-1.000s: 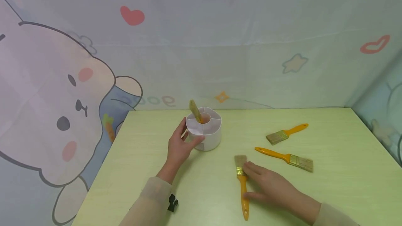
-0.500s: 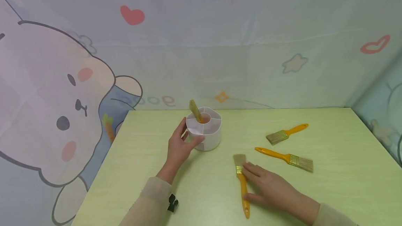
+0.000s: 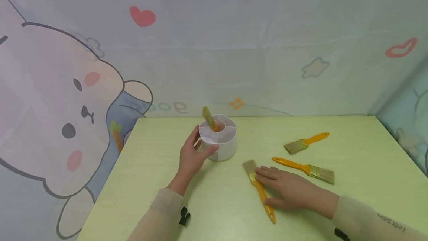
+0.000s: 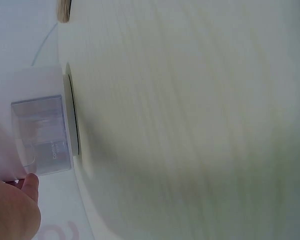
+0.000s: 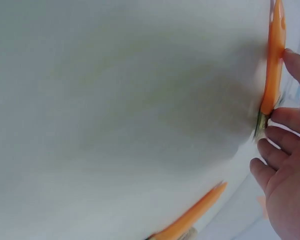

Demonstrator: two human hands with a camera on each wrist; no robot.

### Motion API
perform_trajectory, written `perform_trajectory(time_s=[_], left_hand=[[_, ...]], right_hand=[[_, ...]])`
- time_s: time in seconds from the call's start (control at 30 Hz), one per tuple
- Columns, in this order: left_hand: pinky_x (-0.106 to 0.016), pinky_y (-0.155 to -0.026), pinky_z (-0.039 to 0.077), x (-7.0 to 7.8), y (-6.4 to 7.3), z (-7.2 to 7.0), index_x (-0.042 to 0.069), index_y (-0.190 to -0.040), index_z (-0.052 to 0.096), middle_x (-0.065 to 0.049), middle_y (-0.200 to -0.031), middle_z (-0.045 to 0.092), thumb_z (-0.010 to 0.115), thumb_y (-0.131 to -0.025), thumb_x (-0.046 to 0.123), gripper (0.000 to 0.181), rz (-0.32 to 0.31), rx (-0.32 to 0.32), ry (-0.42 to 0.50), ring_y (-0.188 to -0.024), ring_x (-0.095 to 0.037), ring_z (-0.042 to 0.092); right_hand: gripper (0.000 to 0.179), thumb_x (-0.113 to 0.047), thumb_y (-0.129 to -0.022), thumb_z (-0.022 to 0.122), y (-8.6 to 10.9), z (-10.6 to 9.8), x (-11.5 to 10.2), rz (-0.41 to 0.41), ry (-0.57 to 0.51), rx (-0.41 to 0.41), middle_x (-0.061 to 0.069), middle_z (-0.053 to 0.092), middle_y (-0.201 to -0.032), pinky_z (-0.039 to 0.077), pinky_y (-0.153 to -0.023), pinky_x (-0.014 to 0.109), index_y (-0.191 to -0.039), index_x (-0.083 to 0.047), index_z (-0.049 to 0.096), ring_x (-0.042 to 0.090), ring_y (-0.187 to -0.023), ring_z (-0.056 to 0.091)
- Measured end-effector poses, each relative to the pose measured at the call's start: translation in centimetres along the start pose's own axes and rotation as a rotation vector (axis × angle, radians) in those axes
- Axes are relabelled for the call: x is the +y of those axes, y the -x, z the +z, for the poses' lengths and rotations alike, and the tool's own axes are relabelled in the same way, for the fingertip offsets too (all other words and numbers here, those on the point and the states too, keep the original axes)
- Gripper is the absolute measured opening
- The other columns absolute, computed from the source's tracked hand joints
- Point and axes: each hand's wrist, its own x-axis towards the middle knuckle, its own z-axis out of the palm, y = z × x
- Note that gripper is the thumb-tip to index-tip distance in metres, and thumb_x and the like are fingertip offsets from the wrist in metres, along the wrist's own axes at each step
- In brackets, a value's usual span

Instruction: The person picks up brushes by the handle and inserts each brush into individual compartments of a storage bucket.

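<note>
My left hand (image 3: 191,157) holds a white round desk organizer (image 3: 224,148) at its left side, thumb across the front. A paintbrush (image 3: 208,118) stands tilted in the organizer, bristles up. In the left wrist view, a clear drawer (image 4: 42,135) shows on the organizer's wall beside the thumb. Flat on the table lies a second paintbrush (image 3: 262,192) with an orange handle, slanting, bristles away from me. My right hand (image 3: 291,189) touches it from the right with straight fingers at the metal band and the thumb by the handle; the right wrist view shows those fingers (image 5: 277,152) extended.
Two more paintbrushes lie right of the organizer: one (image 3: 303,144) farther back, the other (image 3: 305,168) just beyond my right hand. The pale table (image 3: 217,200) ends at a printed cloth backdrop (image 3: 214,66). A black clip-like object (image 3: 184,216) shows by the left sleeve.
The paintbrush under my right hand has turned, bristle end shifting left and handle end right. The right hand has shifted slightly forward. My left hand and the organizer stay put.
</note>
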Motion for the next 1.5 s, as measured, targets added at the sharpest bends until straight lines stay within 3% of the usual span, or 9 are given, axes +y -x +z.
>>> perform_trajectory(time_s=[0.33,0.43,0.57,0.67,0.8,1.03,1.5], left_hand=[[-0.042,-0.122,0.046,0.1,0.1,0.1,0.007,-0.166,0.037,-0.01,-0.168,0.042,0.092,-0.088,0.02,0.097,0.01,-0.002,0.014,-0.154,-0.029,0.043],[-0.041,-0.122,0.046,0.1,0.0,0.1,0.008,-0.167,0.036,-0.009,-0.168,0.042,0.092,-0.087,0.021,0.098,0.008,-0.008,0.01,-0.154,-0.029,0.043],[-0.041,-0.121,0.046,0.0,0.0,0.0,0.008,-0.167,0.036,-0.009,-0.169,0.042,0.092,-0.087,0.022,0.098,0.005,-0.006,0.007,-0.154,-0.029,0.043],[-0.04,-0.121,0.046,0.0,0.1,-0.2,0.009,-0.167,0.036,-0.009,-0.168,0.042,0.093,-0.087,0.021,0.099,-0.004,0.006,0.01,-0.154,-0.028,0.043],[-0.04,-0.122,0.046,-0.3,0.3,-0.4,0.009,-0.167,0.036,-0.008,-0.168,0.042,0.093,-0.087,0.021,0.099,-0.017,0.009,0.011,-0.154,-0.027,0.043],[-0.04,-0.122,0.045,-0.4,0.3,-0.3,0.01,-0.167,0.036,-0.008,-0.169,0.042,0.093,-0.087,0.021,0.099,-0.024,0.009,0.014,-0.154,-0.028,0.043],[-0.042,-0.122,0.045,-0.3,-0.2,-0.1,0.007,-0.166,0.037,-0.01,-0.168,0.043,0.092,-0.087,0.02,0.097,0.007,-0.002,0.022,-0.154,-0.03,0.043]], right_hand=[[0.069,-0.05,-0.108,0.061,-0.7,-0.8,2.0,-0.11,0.058,0.023,0.014,0.048,-0.165,0.046,-0.12,0.059,-0.158,-0.004,0.051,0.035,-0.147,0.051],[0.072,-0.051,-0.107,0.062,-0.6,-0.8,2.0,-0.071,0.051,0.045,0.018,0.049,-0.163,0.046,-0.12,0.058,-0.157,0.0,0.05,0.039,-0.145,0.053],[0.081,-0.059,-0.105,0.061,-0.5,-0.8,1.3,0.055,0.026,0.097,0.023,0.051,-0.16,0.049,-0.117,0.059,-0.156,0.003,0.05,0.047,-0.141,0.055],[0.087,-0.065,-0.103,0.06,-0.7,-0.7,0.5,0.136,0.002,0.11,0.023,0.05,-0.16,0.049,-0.116,0.06,-0.156,0.003,0.05,0.048,-0.143,0.052],[0.089,-0.063,-0.102,0.063,-1.1,-0.2,-0.6,0.18,-0.014,0.098,0.026,0.047,-0.162,0.044,-0.121,0.06,-0.156,0.006,0.048,0.046,-0.148,0.047],[0.09,-0.056,-0.102,0.066,-1.8,0.4,-1.3,0.19,-0.006,0.07,0.028,0.042,-0.164,0.038,-0.126,0.059,-0.158,0.009,0.042,0.044,-0.152,0.041],[0.071,-0.038,-0.103,0.072,-1.3,0.3,1.4,0.116,0.089,0.118,0.029,0.051,-0.157,0.043,-0.123,0.058,-0.151,0.01,0.052,0.044,-0.145,0.05]])
